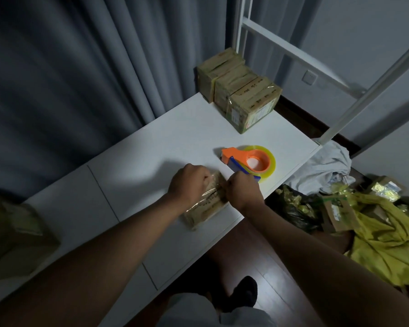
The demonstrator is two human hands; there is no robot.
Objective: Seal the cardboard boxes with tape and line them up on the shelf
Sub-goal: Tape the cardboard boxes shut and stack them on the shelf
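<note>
A white shelf board (156, 138), seamed into panels, carries everything here. At its far end three taped cardboard boxes (243, 90) stand touching in a row against the white upright frame (293, 53). Nearer lies an orange tape dispenser (248, 161) with its roll of clear yellowish tape, flat on the board. Close to the front edge lies one more cardboard box (206, 208) — partly covered by both hands. Below the shelf is a dark wooden floor (257, 256) — on it lie yellow plastic wrapping (387, 244) and a pale cloth (324, 166).

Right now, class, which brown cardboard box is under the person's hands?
The brown cardboard box at the shelf's near edge, beneath both hands; the three lined-up boxes stand untouched at the far end.
</note>
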